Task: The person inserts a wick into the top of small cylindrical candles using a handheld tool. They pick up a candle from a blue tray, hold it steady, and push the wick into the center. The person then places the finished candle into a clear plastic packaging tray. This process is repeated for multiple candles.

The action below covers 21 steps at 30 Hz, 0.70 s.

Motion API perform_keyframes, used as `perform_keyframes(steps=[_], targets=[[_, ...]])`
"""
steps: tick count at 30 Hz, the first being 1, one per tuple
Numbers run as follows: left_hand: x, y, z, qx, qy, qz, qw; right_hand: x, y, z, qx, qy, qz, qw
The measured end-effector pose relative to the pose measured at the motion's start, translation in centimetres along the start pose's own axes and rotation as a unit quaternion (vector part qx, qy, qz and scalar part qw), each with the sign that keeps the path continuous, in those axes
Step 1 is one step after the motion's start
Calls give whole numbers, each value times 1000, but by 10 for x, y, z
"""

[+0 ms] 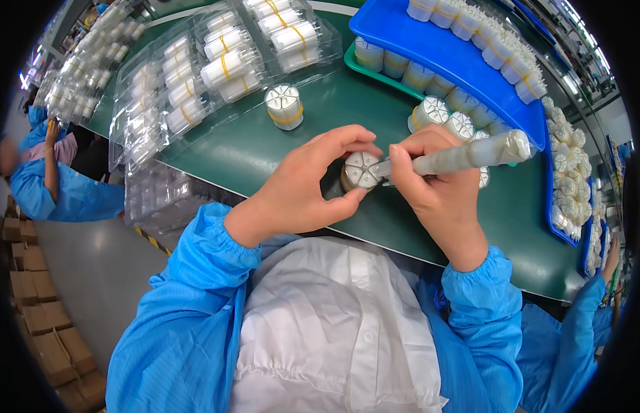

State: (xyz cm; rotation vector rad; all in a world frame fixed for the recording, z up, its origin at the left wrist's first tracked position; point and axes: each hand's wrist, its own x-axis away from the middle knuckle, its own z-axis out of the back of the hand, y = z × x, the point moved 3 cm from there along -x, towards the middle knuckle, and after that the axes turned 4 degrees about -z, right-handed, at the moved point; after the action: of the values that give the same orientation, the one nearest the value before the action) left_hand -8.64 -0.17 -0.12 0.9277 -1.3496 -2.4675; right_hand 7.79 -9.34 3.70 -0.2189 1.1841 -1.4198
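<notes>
My left hand [302,182] curls its thumb and fingers round a short round bundle of white wedge-shaped pieces [362,169], which stands on the green table with its segmented top facing up. In my right hand [440,182] is a thick whitish pen-shaped tool [471,154]. The tool lies tilted, its narrow end at the right edge of the bundle's top and its thick end pointing right. Whether the tip touches is too small to tell. A similar bundle with a yellow band [284,107] stands alone beyond my left hand.
Clear plastic trays [196,124] of banded white bundles lie at the far left. On the right, a blue tray [430,48] of bundles rests above a green tray [395,84] of more. Another blue tray [572,239] stands further right. Co-workers in blue sit on both sides.
</notes>
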Motion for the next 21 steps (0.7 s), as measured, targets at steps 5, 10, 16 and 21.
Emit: perform_keyframes(steps=[5,10,16,21], targets=[[-5,4,2,-96,-8,-42,994,2,0,-3,1,-13,-10,1000],[-4,1,2,-122,9,-34,992,0,5,1,-19,33,22,999],[-1,0,0,-6,4,-27,1000,-1,1,3,-20,14,2,1000],[-1,2,0,-31,-6,-40,999,1,0,-1,-2,-9,-12,1000]])
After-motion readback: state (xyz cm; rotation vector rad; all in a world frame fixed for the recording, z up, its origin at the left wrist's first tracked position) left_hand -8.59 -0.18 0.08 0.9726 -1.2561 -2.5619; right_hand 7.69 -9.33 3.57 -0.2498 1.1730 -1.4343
